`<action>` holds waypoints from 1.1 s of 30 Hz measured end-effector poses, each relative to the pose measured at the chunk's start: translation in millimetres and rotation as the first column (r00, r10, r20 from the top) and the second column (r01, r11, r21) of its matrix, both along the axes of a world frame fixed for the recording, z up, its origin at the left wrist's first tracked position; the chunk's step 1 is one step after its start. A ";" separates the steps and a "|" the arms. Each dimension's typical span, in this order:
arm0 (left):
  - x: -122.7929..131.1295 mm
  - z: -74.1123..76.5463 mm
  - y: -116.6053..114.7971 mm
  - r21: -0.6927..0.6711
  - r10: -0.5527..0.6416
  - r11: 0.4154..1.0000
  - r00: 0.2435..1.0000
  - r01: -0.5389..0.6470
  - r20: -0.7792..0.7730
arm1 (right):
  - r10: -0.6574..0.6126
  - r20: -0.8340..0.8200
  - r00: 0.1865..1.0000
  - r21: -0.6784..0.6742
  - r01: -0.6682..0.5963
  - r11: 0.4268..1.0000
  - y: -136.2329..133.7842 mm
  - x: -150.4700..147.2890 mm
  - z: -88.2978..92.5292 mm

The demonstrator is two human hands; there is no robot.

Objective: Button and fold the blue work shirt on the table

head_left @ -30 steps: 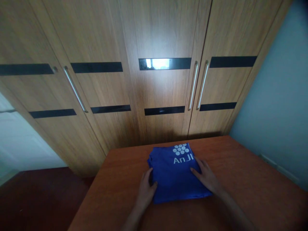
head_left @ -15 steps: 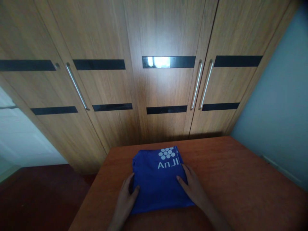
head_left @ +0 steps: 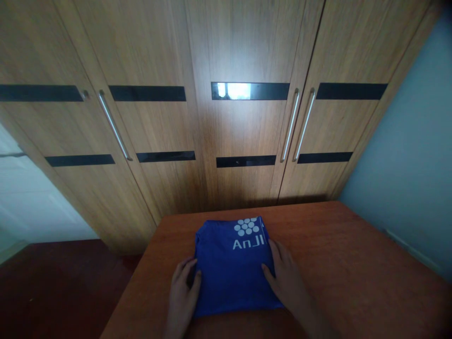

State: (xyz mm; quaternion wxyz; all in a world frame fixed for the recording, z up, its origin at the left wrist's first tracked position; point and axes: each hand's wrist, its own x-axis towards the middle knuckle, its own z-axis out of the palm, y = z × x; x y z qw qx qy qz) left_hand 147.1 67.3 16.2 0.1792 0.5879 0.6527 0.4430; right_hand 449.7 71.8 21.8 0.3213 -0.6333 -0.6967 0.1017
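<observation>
A folded blue cloth (head_left: 233, 278) lies flat on the reddish-brown table (head_left: 339, 263), with white dots and lettering near its far right corner. My left hand (head_left: 184, 287) rests at the cloth's left edge, thumb and fingers apart, fingertips touching the side. At the right edge is my right hand (head_left: 286, 275), its thumb on top of the cloth and its fingers spread along the side. Neither hand is closed round the cloth.
Behind the table stands a wooden wardrobe (head_left: 240, 127) with dark strips and metal handles. A pale blue wall (head_left: 406, 179) is at the right. On the left are a white door (head_left: 31, 197) and dark red floor (head_left: 63, 287).
My left hand has shifted slightly, its fingers more bent beside the cloth's edge. My right hand has moved a little toward me along the right edge. The cloth looks nearly the same.
</observation>
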 end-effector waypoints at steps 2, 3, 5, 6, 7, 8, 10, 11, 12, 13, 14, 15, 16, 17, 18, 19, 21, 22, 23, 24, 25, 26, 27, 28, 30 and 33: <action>-1.3 1.1 -0.4 -0.038 -0.010 0.999 0.999 0.012 0.041 | 0.034 -0.002 0.999 0.071 -0.033 0.997 -10.3 -12.8 8.1; -1.6 1.8 -0.4 -0.067 -0.013 0.998 0.997 0.018 0.075 | 0.087 -0.013 0.996 0.080 -0.086 0.993 -16.9 -21.7 12.1; -0.8 5.3 0.1 -0.111 -0.016 0.993 0.987 0.034 0.160 | 0.259 -0.043 0.965 0.040 -0.257 0.966 -30.7 -43.7 18.7; 0.8 8.6 0.6 -0.117 -0.018 0.992 0.978 0.043 0.208 | 0.355 -0.062 0.933 -0.002 -0.355 0.935 -36.8 -56.0 20.9; 3.3 13.3 1.1 -0.116 -0.024 0.992 0.966 0.056 0.257 | 0.433 -0.083 0.897 -0.047 -0.438 0.898 -41.6 -68.5 22.4; 6.8 19.2 1.6 -0.112 -0.033 0.991 0.951 0.071 0.307 | 0.483 -0.104 0.869 -0.084 -0.492 0.867 -44.7 -80.7 23.1; 16.8 34.2 2.4 -0.110 -0.061 0.987 0.917 0.113 0.395 | 0.497 -0.139 0.856 -0.119 -0.513 0.850 -45.2 -102.3 22.6; 23.2 42.4 2.5 -0.109 -0.082 0.984 0.900 0.141 0.427 | 0.465 -0.154 0.872 -0.112 -0.483 0.868 -42.7 -110.9 21.7; 29.9 50.3 2.4 -0.106 -0.112 0.978 0.886 0.178 0.451 | 0.417 -0.169 0.893 -0.093 -0.435 0.896 -38.7 -117.7 20.7; 36.8 57.5 2.2 -0.099 -0.147 0.971 0.873 0.216 0.464 | 0.365 -0.189 0.912 -0.068 -0.383 0.921 -33.5 -122.7 19.7; 43.0 63.3 1.8 -0.086 -0.185 0.964 0.863 0.253 0.470 | 0.316 -0.215 0.924 -0.046 -0.333 0.942 -27.5 -125.7 19.1; 48.1 67.4 1.2 -0.069 -0.220 0.956 0.853 0.285 0.473 | 0.271 -0.247 0.930 -0.034 -0.288 0.957 -20.9 -127.0 19.1; 51.3 69.4 0.5 -0.054 -0.244 0.951 0.846 0.305 0.474 | 0.232 -0.282 0.931 -0.035 -0.251 0.967 -14.4 -126.7 19.6; 52.3 69.3 -0.2 -0.042 -0.253 0.950 0.842 0.309 0.477 | 0.202 -0.316 0.927 -0.044 -0.227 0.973 -8.2 -125.0 20.8; 50.8 67.0 -1.0 -0.034 -0.242 0.956 0.844 0.293 0.478 | 0.182 -0.348 0.920 -0.057 -0.215 0.975 -2.8 -122.5 22.6; 46.8 62.8 -1.8 -0.030 -0.209 0.967 0.854 0.253 0.476 | 0.167 -0.377 0.911 -0.070 -0.208 0.975 1.6 -119.5 24.8; 32.4 50.0 -2.9 -0.041 -0.095 0.991 0.888 0.127 0.450 | 0.151 -0.433 0.888 -0.090 -0.210 0.974 7.0 -113.2 30.1; 23.4 42.6 -3.2 -0.057 -0.027 0.997 0.905 0.056 0.426 | 0.156 -0.465 0.871 -0.096 -0.225 0.970 8.1 -110.5 32.8; 14.3 35.2 -3.4 -0.078 0.036 0.997 0.917 -0.006 0.397 | 0.167 -0.503 0.848 -0.102 -0.250 0.963 8.2 -108.2 35.6; 5.9 28.5 -3.4 -0.106 0.080 0.993 0.926 -0.043 0.368 | 0.180 -0.546 0.818 -0.107 -0.281 0.954 7.6 -106.2 38.3; -1.2 22.8 -3.1 -0.139 0.098 0.989 0.934 -0.053 0.344 | 0.193 -0.594 0.781 -0.108 -0.315 0.943 6.4 -104.6 40.9; -6.5 18.5 -2.8 -0.167 0.092 0.985 0.940 -0.038 0.327 | 0.204 -0.646 0.736 -0.105 -0.350 0.931 5.0 -103.0 43.3; -9.7 15.6 -2.2 -0.189 0.063 0.982 0.947 -0.002 0.314 | 0.204 -0.701 0.684 -0.104 -0.381 0.919 3.4 -101.5 45.3; -10.9 14.1 -1.5 -0.204 0.018 0.978 0.953 0.046 0.303 | 0.191 -0.755 0.627 -0.105 -0.404 0.909 1.9 -99.8 46.9; -8.6 14.6 0.5 -0.226 -0.068 0.965 0.959 0.134 0.276 | 0.143 -0.848 0.510 -0.116 -0.442 0.889 -0.4 -95.9 47.9; -0.9 19.3 5.1 -0.244 -0.113 0.955 0.969 0.167 0.220 | 0.069 -0.928 0.366 -0.135 -0.501 0.855 -0.2 -89.9 42.6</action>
